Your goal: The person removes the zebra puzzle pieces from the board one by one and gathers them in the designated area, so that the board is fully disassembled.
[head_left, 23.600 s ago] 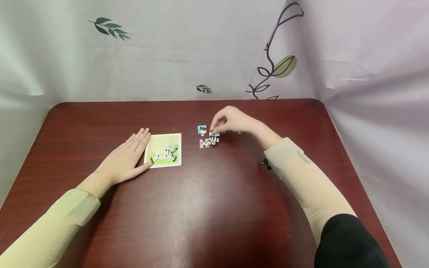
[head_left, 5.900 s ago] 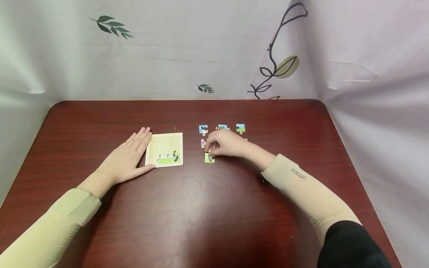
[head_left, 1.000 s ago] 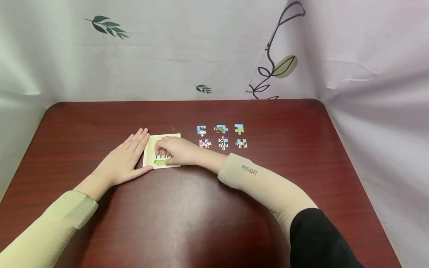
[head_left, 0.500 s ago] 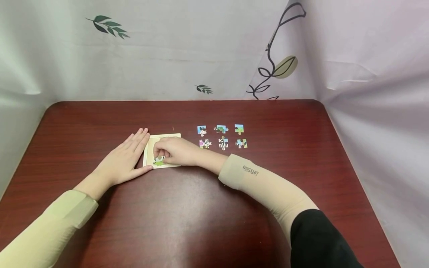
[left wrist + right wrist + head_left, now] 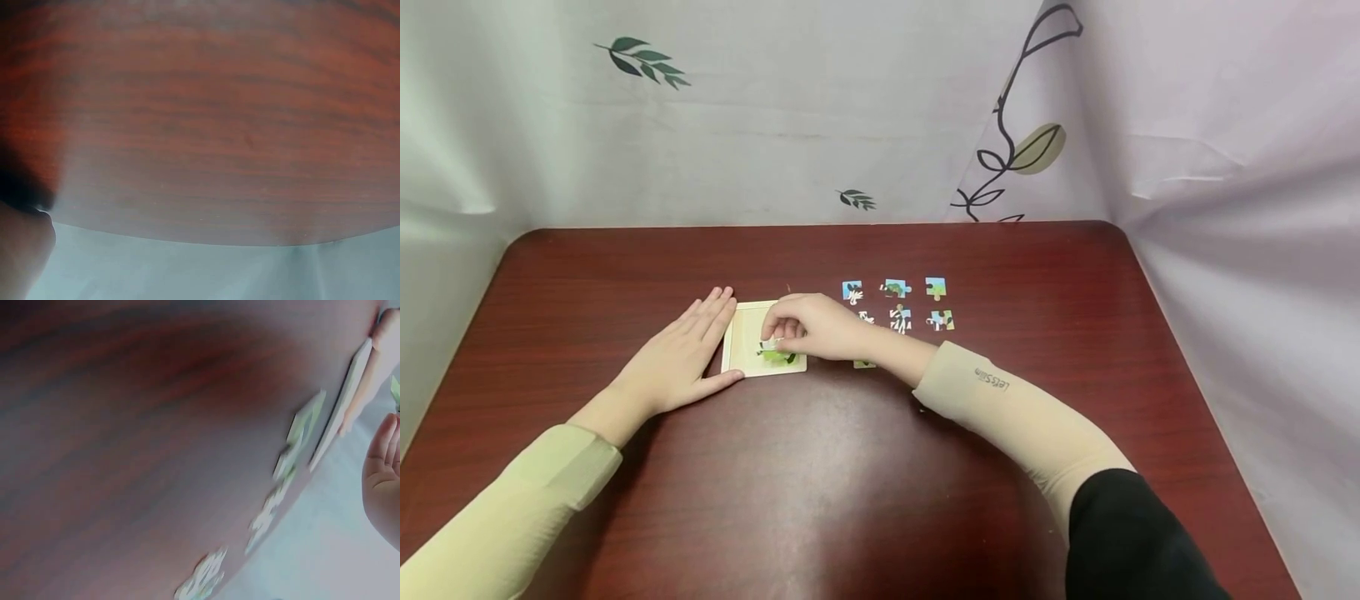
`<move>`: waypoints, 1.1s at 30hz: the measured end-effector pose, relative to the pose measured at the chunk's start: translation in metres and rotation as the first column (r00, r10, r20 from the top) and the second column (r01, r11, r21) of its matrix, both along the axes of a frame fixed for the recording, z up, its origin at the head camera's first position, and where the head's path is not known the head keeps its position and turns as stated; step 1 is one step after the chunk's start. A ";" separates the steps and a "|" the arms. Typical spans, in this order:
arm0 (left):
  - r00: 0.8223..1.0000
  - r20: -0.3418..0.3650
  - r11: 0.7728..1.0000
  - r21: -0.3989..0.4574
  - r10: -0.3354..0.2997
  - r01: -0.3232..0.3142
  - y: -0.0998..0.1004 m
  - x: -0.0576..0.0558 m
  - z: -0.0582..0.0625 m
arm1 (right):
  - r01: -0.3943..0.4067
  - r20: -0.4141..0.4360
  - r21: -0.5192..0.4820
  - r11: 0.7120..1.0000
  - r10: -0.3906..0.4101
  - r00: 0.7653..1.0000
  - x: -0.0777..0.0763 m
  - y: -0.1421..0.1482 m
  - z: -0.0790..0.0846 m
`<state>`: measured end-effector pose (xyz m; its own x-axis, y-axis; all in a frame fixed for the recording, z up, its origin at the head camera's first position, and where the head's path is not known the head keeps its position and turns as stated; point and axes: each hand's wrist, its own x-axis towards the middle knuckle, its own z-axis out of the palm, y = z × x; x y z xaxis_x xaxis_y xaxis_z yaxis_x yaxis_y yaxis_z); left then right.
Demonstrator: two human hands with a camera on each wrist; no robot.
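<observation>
In the head view my left hand lies flat with straight fingers along the left side of a shallow wooden puzzle tray, thumb at its near left corner. My right hand pinches a green and white jigsaw piece over the tray's near right part. The tray's visible floor is bare pale wood. The right wrist view shows the fingertips at its right edge with a bit of the green piece above them. Part of that piece is hidden by the fingers.
Right of the tray, jigsaw pieces lie spaced in rows, among them a blue one and a striped one. A green piece shows partly under my right wrist. The dark red table meets a pale curtain behind.
My right hand has shifted right and risen slightly, with the green piece pinched. Since the oldest frames, pieces have gone from the tray to the table on the right. My left hand stays put.
</observation>
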<state>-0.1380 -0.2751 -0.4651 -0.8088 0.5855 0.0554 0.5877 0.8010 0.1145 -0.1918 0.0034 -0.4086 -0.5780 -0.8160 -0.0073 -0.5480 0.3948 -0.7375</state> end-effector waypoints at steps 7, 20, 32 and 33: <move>1.000 -0.006 1.000 -0.014 0.004 -0.004 0.000 0.000 0.001 | 0.061 0.013 -0.022 0.998 -0.060 0.998 -0.001 0.035 0.009; 1.000 -0.013 1.000 -0.016 -0.003 0.002 0.001 0.000 0.003 | 0.167 0.032 -0.039 0.985 -0.166 0.986 0.003 0.106 0.016; 1.000 -0.011 1.000 -0.017 -0.003 0.003 0.001 -0.001 0.001 | 0.180 0.029 0.024 0.983 -0.181 0.983 0.004 0.144 0.001; 1.000 -0.012 1.000 -0.016 -0.003 0.003 0.001 -0.001 0.001 | 0.178 0.026 0.035 0.983 -0.179 0.983 0.005 0.147 0.000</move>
